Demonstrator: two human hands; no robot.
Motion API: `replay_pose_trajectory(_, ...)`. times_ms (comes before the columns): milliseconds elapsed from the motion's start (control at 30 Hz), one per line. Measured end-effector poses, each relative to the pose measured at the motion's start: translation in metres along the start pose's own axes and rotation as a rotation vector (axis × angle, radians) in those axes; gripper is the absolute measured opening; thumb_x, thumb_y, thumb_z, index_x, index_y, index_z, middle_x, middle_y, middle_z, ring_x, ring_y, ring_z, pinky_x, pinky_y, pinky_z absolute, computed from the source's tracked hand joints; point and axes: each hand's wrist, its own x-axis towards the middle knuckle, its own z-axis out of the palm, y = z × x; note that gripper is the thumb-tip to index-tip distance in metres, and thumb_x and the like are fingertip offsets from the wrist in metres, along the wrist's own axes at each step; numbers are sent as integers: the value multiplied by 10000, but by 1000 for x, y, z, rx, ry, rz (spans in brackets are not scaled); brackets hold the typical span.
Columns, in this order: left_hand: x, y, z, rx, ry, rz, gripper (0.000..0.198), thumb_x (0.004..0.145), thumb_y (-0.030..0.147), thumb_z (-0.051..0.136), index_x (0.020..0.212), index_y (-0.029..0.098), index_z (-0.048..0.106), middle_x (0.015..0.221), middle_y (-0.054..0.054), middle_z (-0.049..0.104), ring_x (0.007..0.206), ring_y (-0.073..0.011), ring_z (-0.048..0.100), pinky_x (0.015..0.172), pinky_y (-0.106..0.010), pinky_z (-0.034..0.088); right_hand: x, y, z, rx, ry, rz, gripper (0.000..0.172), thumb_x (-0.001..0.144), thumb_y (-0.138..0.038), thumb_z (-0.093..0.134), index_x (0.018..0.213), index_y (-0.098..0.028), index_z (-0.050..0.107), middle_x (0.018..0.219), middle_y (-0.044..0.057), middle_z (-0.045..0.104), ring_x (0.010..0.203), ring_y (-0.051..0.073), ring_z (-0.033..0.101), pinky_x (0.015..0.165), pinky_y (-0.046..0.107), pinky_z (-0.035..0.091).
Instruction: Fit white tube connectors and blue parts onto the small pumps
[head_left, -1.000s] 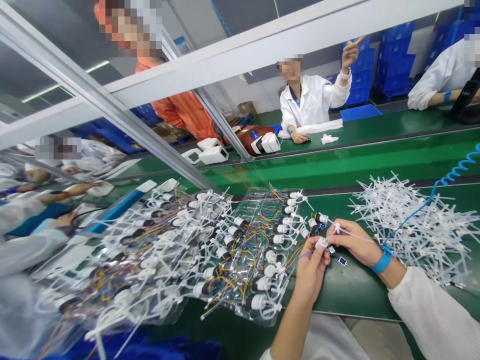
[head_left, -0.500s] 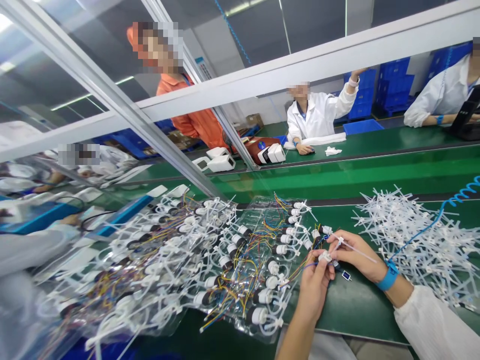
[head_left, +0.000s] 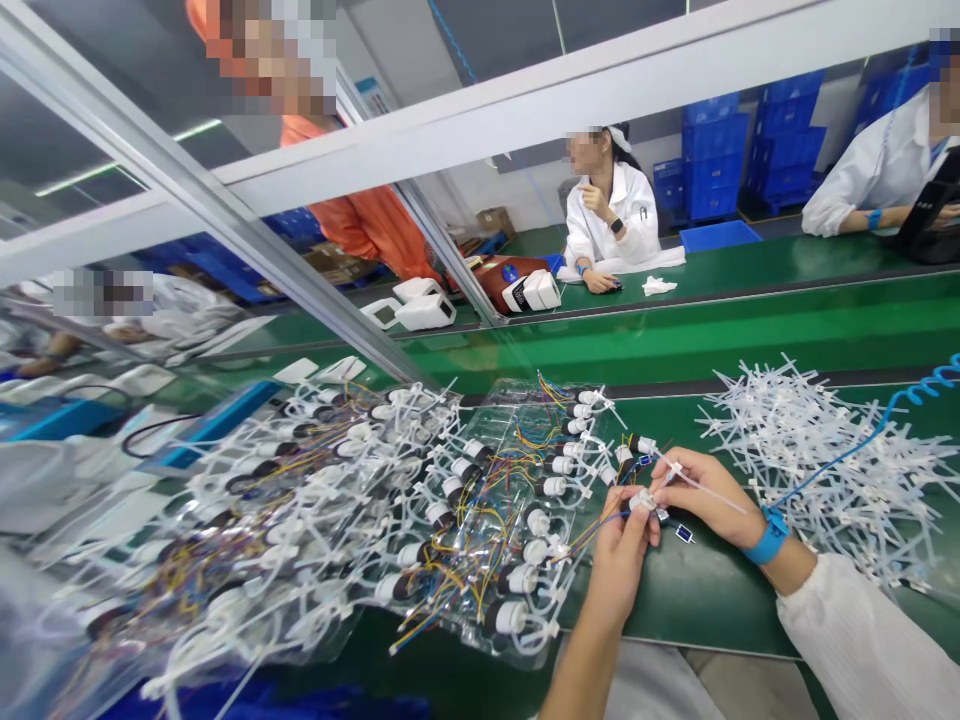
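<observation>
Near the front edge of the green bench, my left hand (head_left: pixel 624 530) is closed on a small white part (head_left: pixel 642 500) with coloured wires. My right hand (head_left: pixel 694 495) pinches the same part from the right, and a white tube piece (head_left: pixel 705 483) lies across its fingers. Just below the fingers is a small dark blue component (head_left: pixel 684 534). Motors with white caps, tubes and coloured wires (head_left: pixel 511 616) rest in clear plastic trays left of my hands. A heap of white tube pieces (head_left: pixel 817 460) lies to the right.
A coiled blue cord (head_left: pixel 930 383) crosses the tube heap. Metal frame bars (head_left: pixel 450 150) rise over the bench. Across the line sit people in white coats (head_left: pixel 630 210), and a person in orange (head_left: pixel 367 225) stands. White devices (head_left: pixel 424 305) stand on the far bench.
The view has shifted slightly. Both hands stay together at the small part. The person across the line has lowered the raised arm and now holds that hand near the chin.
</observation>
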Motion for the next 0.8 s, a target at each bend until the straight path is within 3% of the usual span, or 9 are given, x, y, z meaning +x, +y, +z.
replay_pose_trajectory(200, -1, -4, -5, 129, -8, 45, 536, 1013, 703, 737, 1124, 208, 564, 769, 27, 649, 695, -141, 575, 717, -282, 443, -1, -3, -1, -53, 3, 11, 261, 815, -327, 894, 968, -215, 714, 878, 13, 802, 773, 211, 760, 771, 329, 593)
replay_pose_trajectory(500, -6, 8, -1, 335, 1, 147, 480, 1079, 695, 625, 1103, 221, 562, 780, 23, 635, 732, -165, 623, 771, -308, 509, -1, -3, -2, -95, 13, 11, 202, 824, -285, 880, 944, -214, 733, 848, 7, 803, 767, 205, 763, 752, 310, 587)
replay_pose_trajectory(800, -5, 7, 2, 387, 73, 182, 415, 1072, 621, 669, 1124, 214, 606, 817, -5, 671, 734, -183, 650, 757, -314, 530, 0, 4, -1, -171, 27, -34, 185, 856, -311, 894, 905, -210, 746, 811, 6, 788, 741, 197, 759, 715, 289, 573)
